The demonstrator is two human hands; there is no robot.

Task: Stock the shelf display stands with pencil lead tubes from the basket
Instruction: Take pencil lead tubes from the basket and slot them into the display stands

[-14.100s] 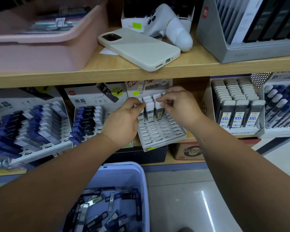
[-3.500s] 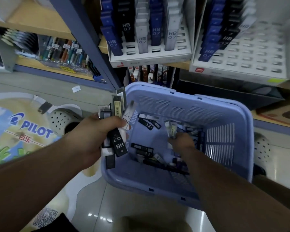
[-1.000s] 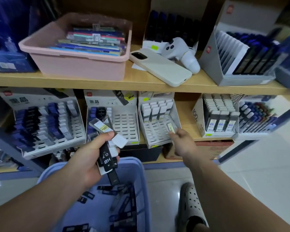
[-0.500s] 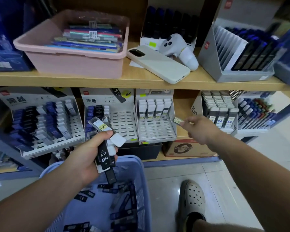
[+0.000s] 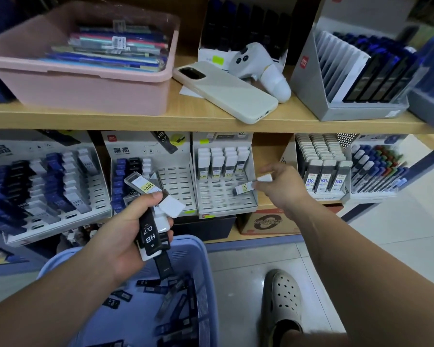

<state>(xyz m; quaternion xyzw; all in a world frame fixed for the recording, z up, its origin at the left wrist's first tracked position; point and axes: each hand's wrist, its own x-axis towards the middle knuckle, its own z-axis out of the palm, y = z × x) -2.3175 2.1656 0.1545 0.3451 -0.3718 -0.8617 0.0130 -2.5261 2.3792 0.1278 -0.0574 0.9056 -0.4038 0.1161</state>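
Observation:
My left hand (image 5: 125,236) grips a bundle of lead tubes (image 5: 149,234), black HB 0.7 ones and clear ones with white caps, above the lilac basket (image 5: 206,284). Several dark tubes lie loose in the basket. My right hand (image 5: 281,189) pinches a white-capped "100" tube (image 5: 244,188) at the right edge of the white slotted display stand (image 5: 226,196). That stand has tubes in its top rows only. Left of it stands a second stand (image 5: 178,186) with blue, black and white tubes on its left side.
A wide stand (image 5: 48,191) full of blue and white tubes fills the lower left. On the wooden shelf (image 5: 211,121) above lie a pink tub (image 5: 85,91), a phone (image 5: 226,93) and a white device (image 5: 261,68). Boxed lead tubes (image 5: 323,171) stand at right. A shoe (image 5: 283,299) rests on the tiled floor.
My right hand with its tube has moved back left, from beside the stand to the stand's right edge. The left hand keeps its bundle over the basket.

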